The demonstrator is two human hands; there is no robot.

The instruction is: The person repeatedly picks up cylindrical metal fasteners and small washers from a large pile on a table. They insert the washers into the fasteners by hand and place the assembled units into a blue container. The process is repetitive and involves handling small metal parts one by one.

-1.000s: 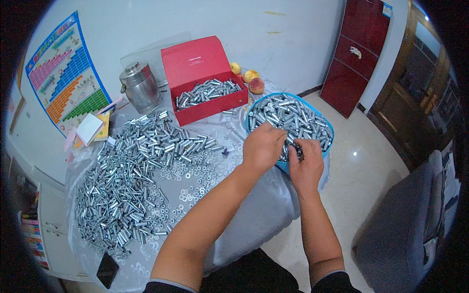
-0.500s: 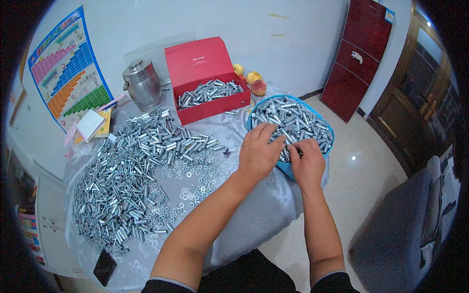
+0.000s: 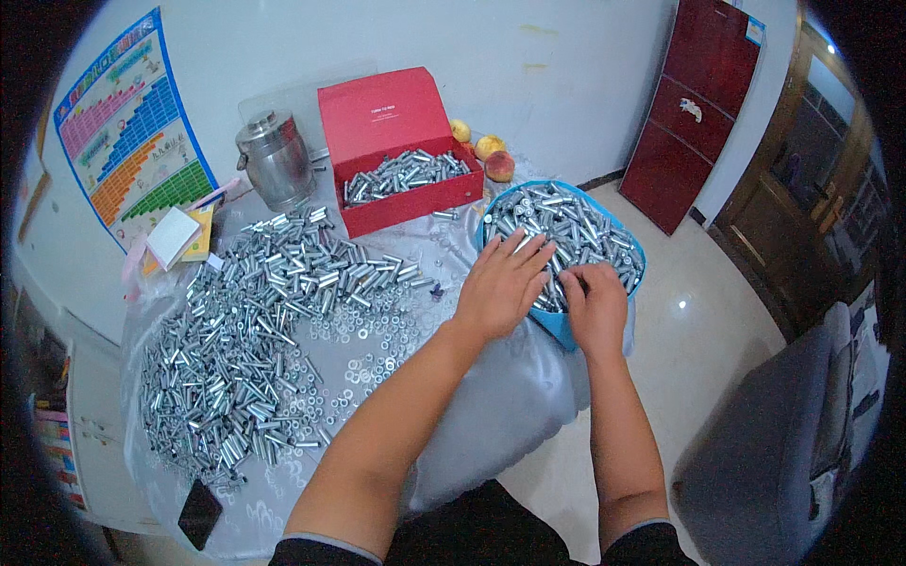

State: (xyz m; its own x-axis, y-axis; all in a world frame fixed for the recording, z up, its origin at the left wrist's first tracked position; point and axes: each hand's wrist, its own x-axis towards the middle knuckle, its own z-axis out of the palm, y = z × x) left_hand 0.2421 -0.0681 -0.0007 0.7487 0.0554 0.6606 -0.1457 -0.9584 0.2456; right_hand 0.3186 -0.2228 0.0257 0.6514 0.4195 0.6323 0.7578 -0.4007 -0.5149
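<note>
A blue basin (image 3: pixel 557 325) at the table's right edge is heaped with shiny metal sleeves (image 3: pixel 566 226). My left hand (image 3: pixel 502 281) lies flat on the heap's near side, fingers spread, holding nothing that I can see. My right hand (image 3: pixel 595 300) is beside it with fingers curled into the sleeves at the basin's near rim; whether it grips any is hidden. A large pile of the same metal sleeves (image 3: pixel 255 321) covers the table's left half, with loose washers (image 3: pixel 373 354) scattered toward the middle.
An open red box (image 3: pixel 392 123) holding more sleeves stands at the back, a steel canister (image 3: pixel 274 160) to its left, peaches (image 3: pixel 486 151) to its right. A black phone (image 3: pixel 200 514) lies at the near left. A grey chair (image 3: pixel 764 462) and dark red door (image 3: pixel 703 104) are on the right.
Both hands have stayed at the blue basin. The left hand's fingers have spread flatter over the sleeves; the right hand has shifted slightly among them.
</note>
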